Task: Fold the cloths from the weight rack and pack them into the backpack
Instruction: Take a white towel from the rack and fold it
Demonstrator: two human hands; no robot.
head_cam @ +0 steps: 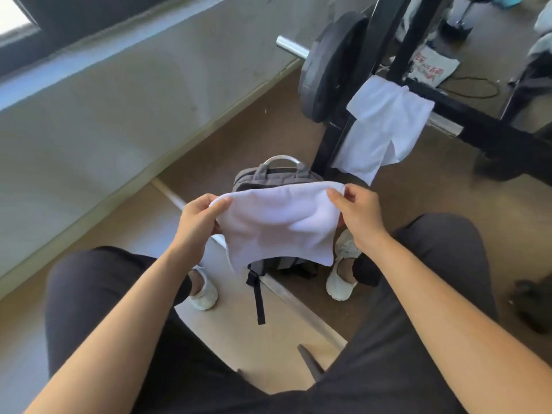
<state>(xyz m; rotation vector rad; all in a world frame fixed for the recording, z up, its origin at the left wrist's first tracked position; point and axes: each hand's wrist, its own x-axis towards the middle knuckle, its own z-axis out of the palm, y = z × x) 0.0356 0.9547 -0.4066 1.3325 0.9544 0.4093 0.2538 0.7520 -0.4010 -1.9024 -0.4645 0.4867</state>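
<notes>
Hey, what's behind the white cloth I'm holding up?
The grey backpack stands on the floor behind the cloth; its top handle and bottom strap show. Its middle and contents are hidden.

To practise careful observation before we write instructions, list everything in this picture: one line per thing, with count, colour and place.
weight rack: one, black, upper right
weight plate: one, black, left of the rack
hanging cloth: one, white, draped over the rack
printed item: one, white with red print, floor behind rack
backpack: one, grey, on the floor
held cloth: one, white, above the backpack
shoes: two, white, flanking the backpack
left hand: one, pinching held cloth's left corner
right hand: one, pinching its right corner
</notes>
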